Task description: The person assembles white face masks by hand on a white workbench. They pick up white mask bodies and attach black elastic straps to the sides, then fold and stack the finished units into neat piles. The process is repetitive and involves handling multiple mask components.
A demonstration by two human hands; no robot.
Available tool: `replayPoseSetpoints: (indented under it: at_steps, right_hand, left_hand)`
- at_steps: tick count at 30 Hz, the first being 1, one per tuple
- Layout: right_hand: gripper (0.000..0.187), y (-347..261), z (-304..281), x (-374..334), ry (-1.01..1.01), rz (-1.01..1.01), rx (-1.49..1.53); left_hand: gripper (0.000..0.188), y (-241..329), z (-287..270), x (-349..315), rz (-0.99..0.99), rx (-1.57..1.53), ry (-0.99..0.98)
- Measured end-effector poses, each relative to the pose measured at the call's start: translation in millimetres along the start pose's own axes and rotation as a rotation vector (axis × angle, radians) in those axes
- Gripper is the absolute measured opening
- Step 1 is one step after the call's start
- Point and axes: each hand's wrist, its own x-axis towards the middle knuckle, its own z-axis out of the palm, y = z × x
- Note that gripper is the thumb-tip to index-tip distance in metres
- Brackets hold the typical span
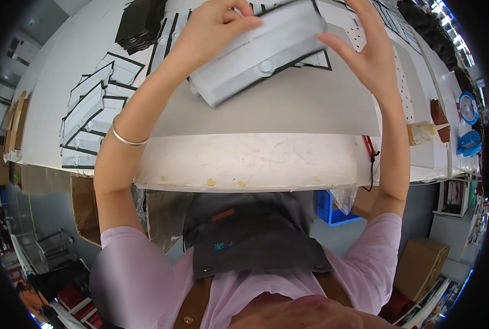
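Note:
A flat pale grey pouch (255, 55) with black edging and a round snap button is tilted above the work mat, slightly blurred. My left hand (217, 30) is closed at its upper left edge, thumb and fingers pinched together. At the pouch's right end, my right hand (371, 55) is spread, thumb well apart from the fingers. The right thumb tip comes close to the pouch's edge; whether it touches, I cannot tell. Under the pouch, the black-edged corner of another piece (318, 61) shows on the grey mat (266, 118).
Several similar pouches (88, 118) lie overlapped at the left, below a dark stack (140, 24). On the right are a yellowish bottle (421, 133), a blue tape roll (467, 107) and a red-handled tool (369, 147). A blue crate (337, 216) stands beneath the table's front edge.

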Motion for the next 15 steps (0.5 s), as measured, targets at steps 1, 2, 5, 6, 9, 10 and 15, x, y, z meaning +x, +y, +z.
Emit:
replayPoseSetpoints:
  at_steps: [1, 2, 5, 6, 9, 10, 15]
  right_hand:
    - [0.045, 1, -6, 8, -0.119, -0.108, -0.019]
    - [0.046, -5, -5, 9, -0.204, -0.167, 0.000]
    - [0.042, -15, 4, 23, -0.674, 0.193, 0.111]
    - [0.041, -10, 6, 27, -0.863, 0.416, 0.137]
    - [0.033, 67, 24, -3, -0.462, 0.637, 0.480]
    - [0.024, 77, 25, -6, -0.386, 0.779, 0.583]
    - [0.013, 58, -4, 16, -0.454, 0.450, 0.347]
  left_hand:
    - [0.016, 9, 9, 0, 0.156, 0.193, -0.043]
    - [0.018, 18, 23, 0, 0.315, 0.246, -0.042]
    - [0.018, 40, 31, 2, 0.468, 0.537, 0.000]
    - [0.020, 45, 29, 8, 0.516, 0.612, 0.031]
    - [0.029, 34, 25, 17, 0.688, 0.646, 0.343]
    - [0.032, 26, 21, 18, 0.744, 0.624, 0.480]
    - [0.043, 18, 11, 16, 0.674, 0.690, 0.502]
